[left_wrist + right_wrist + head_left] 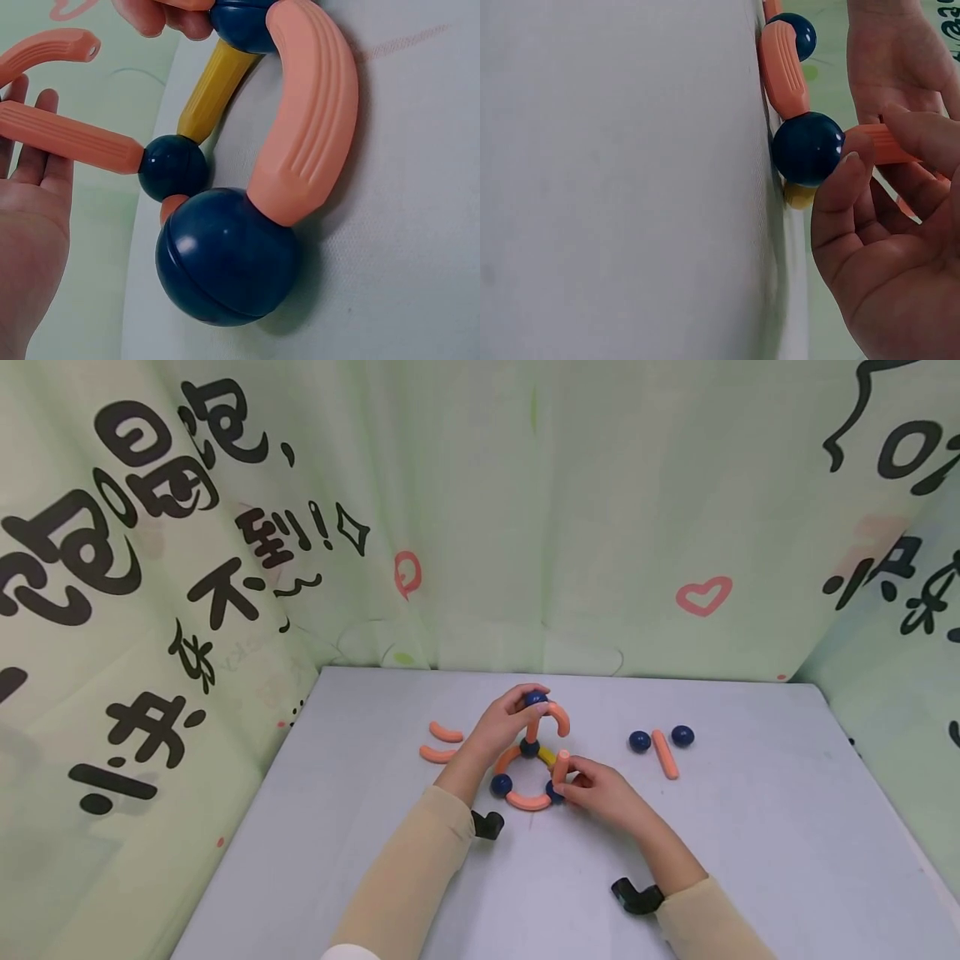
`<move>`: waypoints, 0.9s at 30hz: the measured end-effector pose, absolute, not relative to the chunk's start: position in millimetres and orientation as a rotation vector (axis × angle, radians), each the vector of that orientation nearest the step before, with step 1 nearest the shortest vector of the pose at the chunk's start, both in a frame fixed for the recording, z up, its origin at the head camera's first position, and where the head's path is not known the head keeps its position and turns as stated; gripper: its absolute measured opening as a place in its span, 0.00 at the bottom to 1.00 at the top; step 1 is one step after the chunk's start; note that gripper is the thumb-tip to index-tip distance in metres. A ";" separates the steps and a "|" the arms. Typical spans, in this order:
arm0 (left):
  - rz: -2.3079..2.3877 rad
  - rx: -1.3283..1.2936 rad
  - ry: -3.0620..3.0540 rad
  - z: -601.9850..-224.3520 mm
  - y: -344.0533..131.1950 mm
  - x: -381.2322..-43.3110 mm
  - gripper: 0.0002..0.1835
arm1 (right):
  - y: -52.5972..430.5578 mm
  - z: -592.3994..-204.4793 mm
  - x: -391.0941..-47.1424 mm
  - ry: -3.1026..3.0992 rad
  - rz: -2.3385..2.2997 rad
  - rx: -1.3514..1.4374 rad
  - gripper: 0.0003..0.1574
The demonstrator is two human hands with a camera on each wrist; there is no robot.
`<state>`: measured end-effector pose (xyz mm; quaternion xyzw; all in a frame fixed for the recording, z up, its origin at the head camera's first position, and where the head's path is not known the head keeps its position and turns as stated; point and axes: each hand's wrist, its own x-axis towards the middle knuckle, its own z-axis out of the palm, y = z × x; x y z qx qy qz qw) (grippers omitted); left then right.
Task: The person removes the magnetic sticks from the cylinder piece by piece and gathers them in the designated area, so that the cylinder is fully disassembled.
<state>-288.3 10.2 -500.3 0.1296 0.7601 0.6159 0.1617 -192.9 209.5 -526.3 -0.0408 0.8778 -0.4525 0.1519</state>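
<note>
A ring of curved orange rods (528,802), a yellow rod (211,94) and blue balls (229,255) lies on the table. My left hand (501,725) holds a raised blue ball (536,698) on top of a straight orange rod (75,135), which rises from the ring's far ball (173,166). From that raised ball an arched orange rod (559,718) sticks out, its other end free. At the ring's right ball (808,148), my right hand (600,789) pinches an upright orange rod (561,767) between thumb and fingers; its lower end meets the ball.
Two curved orange rods (446,732) lie left of the ring, partly behind my left forearm. To the right lie two loose blue balls (640,742) with a straight orange rod (665,755) between them. A printed curtain (480,527) encloses the white table (750,827).
</note>
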 end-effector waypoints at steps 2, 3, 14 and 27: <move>1.754 0.372 2.178 -499.5 10.2 -288.0 0.31 | 209.0 -527.5 -193.7 2.513 -1.319 -0.114 0.20; 1.754 0.371 2.178 -499.4 10.2 -288.0 0.31 | 208.8 -528.2 -194.0 2.515 -1.324 -0.114 0.19; 1.767 0.336 2.161 -501.8 11.9 -289.0 0.26 | 205.6 -529.5 -193.5 2.551 -1.355 -0.157 0.07; 1.785 0.360 2.145 -501.3 10.3 -287.2 0.22 | 208.9 -529.4 -191.8 2.648 -1.277 -0.192 0.16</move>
